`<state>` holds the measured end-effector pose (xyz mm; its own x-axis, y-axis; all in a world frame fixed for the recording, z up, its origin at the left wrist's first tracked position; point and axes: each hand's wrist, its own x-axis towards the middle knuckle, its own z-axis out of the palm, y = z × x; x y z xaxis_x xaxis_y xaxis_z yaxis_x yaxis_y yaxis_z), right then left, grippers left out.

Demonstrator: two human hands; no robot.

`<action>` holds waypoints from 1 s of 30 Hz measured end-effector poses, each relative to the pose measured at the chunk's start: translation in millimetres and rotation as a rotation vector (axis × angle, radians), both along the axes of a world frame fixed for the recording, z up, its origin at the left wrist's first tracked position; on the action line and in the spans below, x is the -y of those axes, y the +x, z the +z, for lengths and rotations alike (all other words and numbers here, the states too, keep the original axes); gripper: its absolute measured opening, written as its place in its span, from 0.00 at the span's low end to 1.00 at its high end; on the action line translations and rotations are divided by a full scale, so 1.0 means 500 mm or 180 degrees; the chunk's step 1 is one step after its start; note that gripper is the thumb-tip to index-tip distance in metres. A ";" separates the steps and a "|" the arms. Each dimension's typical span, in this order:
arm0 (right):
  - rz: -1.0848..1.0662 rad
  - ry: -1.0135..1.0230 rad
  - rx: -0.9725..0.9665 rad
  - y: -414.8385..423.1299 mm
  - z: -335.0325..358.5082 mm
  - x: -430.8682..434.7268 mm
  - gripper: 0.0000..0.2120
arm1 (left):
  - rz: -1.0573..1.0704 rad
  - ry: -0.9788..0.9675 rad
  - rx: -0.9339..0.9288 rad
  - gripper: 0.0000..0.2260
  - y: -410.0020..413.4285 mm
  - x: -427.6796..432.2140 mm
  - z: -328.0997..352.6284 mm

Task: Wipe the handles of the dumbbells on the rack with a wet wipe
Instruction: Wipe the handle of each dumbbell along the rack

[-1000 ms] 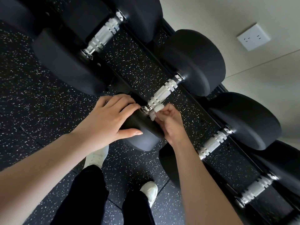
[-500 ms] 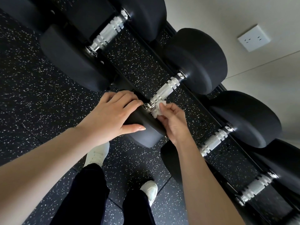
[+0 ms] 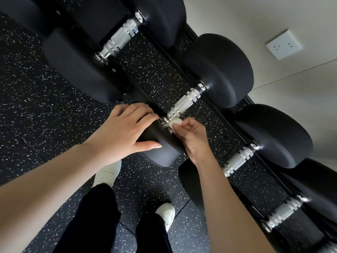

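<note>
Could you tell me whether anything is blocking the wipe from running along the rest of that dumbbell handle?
Nothing visible does. The right hand pinches the wet wipe at the near end of the handle; the rest lies bare, and the left hand rests aside on the near head.

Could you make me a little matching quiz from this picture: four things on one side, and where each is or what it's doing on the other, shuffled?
1 left hand
2 right hand
3 wet wipe
4 wall socket

A on the pale wall
B pinching the wet wipe
C resting on a black dumbbell head
D against the near end of a chrome handle

Pairs: 1-C, 2-B, 3-D, 4-A.
</note>
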<state>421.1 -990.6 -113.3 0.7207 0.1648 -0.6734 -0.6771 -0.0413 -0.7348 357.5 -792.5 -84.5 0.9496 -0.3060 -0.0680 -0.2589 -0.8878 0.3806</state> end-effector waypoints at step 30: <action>0.1594 -0.2956 0.2641 0.020 0.072 -0.098 0.05 | 0.0109 -0.0972 -0.0351 0.35 0.025 -0.061 -0.028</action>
